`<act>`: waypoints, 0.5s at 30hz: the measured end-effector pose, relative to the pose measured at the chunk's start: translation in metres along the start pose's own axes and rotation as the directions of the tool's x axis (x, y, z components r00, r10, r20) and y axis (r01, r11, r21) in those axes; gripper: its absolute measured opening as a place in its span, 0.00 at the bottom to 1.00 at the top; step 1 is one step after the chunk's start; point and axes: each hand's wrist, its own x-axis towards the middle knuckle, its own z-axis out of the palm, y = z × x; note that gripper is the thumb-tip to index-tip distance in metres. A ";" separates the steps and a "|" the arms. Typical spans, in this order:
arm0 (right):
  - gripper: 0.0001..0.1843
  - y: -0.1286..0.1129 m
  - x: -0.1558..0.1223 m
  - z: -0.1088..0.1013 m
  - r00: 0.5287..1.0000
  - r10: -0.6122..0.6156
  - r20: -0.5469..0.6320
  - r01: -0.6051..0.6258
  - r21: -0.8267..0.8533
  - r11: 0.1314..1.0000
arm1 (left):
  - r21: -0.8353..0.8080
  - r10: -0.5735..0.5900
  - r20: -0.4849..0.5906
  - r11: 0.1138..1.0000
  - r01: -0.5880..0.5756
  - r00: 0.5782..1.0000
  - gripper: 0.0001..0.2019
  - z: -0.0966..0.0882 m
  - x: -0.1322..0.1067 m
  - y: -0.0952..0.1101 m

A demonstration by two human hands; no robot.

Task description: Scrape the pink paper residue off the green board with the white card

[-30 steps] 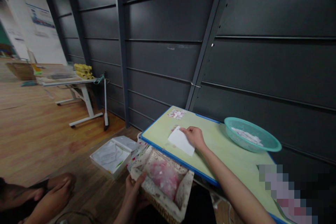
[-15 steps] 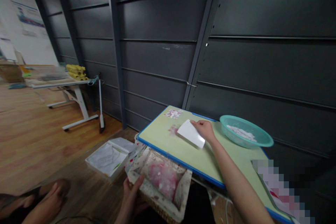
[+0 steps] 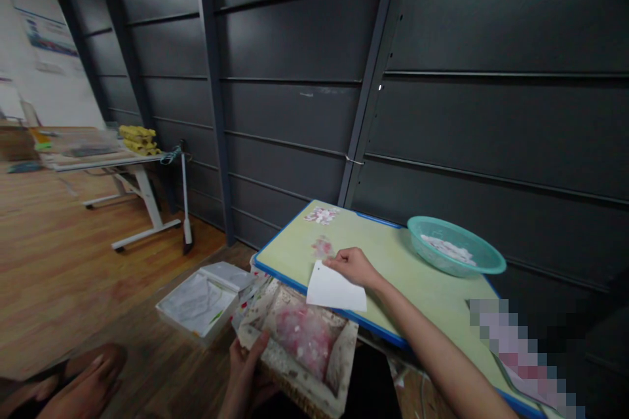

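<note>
My left hand (image 3: 248, 357) is closed on the near left edge of a lined basket (image 3: 339, 366), tilted against the table's front edge. Inside it lies a heap of pink and white small pieces (image 3: 304, 337), too blurred to name. In my right hand (image 3: 354, 265) is a white card (image 3: 337, 288), gripped by its upper edge with the lower part hanging over the table's blue rim, just above the basket. A small pinkish pile (image 3: 323, 247) lies on the yellow-green table (image 3: 388, 255) beyond the card. Farther back sits a pile of whitish-pink flakes (image 3: 322, 215).
A turquoise basin (image 3: 457, 255) with white pieces stands at the table's right. An open white box (image 3: 199, 301) is on the floor at left. Another person's hands (image 3: 88, 380) show at lower left. A dark panel wall (image 3: 289, 105) rises behind the table.
My right hand has drawn the white card toward me and left, from the table's middle to its front edge. My left hand still holds the basket.
</note>
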 end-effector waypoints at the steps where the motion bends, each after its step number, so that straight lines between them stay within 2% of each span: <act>1: 0.32 0.002 0.002 -0.003 1.000 0.008 -0.011 -0.008 0.008 1.000 | -0.039 -0.043 0.014 0.998 0.043 0.999 0.27 -0.001 0.001 0.001; 3: 0.34 0.011 0.010 -0.019 0.990 0.059 -0.130 -0.059 -0.002 0.998 | -0.099 -0.115 0.056 0.988 0.120 0.992 0.28 -0.004 0.003 0.003; 6: 0.35 0.035 0.023 -0.051 0.908 0.142 -0.395 -0.189 -0.083 0.978 | -0.112 -0.161 0.096 0.979 0.171 0.982 0.31 -0.009 0.005 0.004; 8: 0.35 0.051 0.028 -0.065 0.862 0.158 -0.482 -0.257 -0.146 0.955 | -0.114 -0.182 0.113 0.974 0.194 0.977 0.32 -0.011 0.007 0.004; 11: 0.34 0.062 0.029 -0.067 0.851 0.134 -0.508 -0.275 -0.213 0.938 | -0.103 -0.192 0.104 0.974 0.203 0.976 0.30 -0.011 0.011 0.000; 14: 0.34 0.058 0.029 -0.055 0.892 0.107 -0.440 -0.231 -0.239 0.943 | -0.098 -0.170 0.064 0.979 0.176 0.983 0.28 -0.006 0.014 -0.007; 15: 0.34 0.055 0.030 -0.052 0.910 0.101 -0.402 -0.210 -0.235 0.949 | -0.071 -0.129 0.036 0.989 0.131 0.991 0.28 -0.005 0.014 -0.010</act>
